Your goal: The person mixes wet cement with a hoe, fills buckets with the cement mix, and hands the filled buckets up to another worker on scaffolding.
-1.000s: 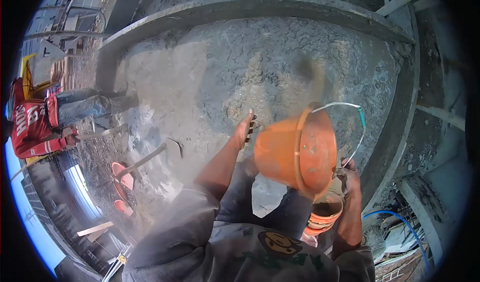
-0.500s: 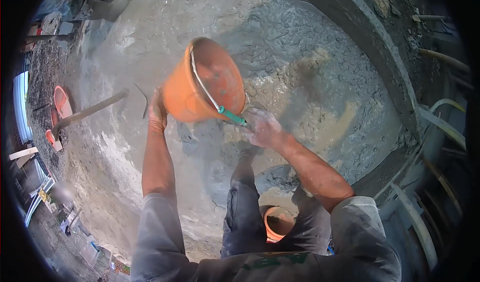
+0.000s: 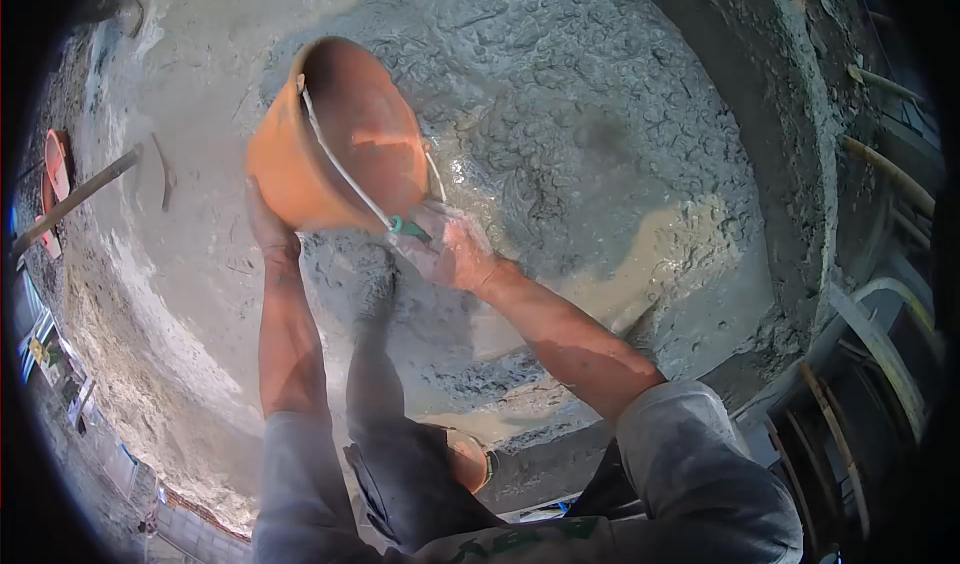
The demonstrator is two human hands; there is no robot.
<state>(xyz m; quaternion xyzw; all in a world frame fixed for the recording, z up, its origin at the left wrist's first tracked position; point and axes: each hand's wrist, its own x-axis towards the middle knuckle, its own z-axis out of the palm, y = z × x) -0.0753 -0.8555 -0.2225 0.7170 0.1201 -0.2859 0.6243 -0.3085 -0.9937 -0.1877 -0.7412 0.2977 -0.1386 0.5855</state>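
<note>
An orange bucket (image 3: 285, 169), tilted on its side with the mouth toward the right, is held above wet grey concrete (image 3: 560, 114). Grey residue dulls its inner wall. My left hand (image 3: 268, 222) is closed against the underside near the base, its fingers partly hidden behind the bucket. At the lower rim, my right hand (image 3: 448, 249), coated in grey, grips the green sleeve (image 3: 408, 229) of the wire handle. Whether those fingers also clasp the rim I cannot tell. A second orange bucket (image 3: 468, 461) stands by my legs, partly covered by my trousers.
A long pole (image 3: 80, 199) juts in from the left, with a thin dark rod (image 3: 163, 172) close by. Orange containers (image 3: 57, 162) lie at the far left. A raised concrete edge (image 3: 800, 154) curves along the right, with pipes (image 3: 885, 354) beyond it.
Both hands and the bucket have shifted left and slightly up in view. The camera has turned too, and my legs now appear in a different stance, further left.
</note>
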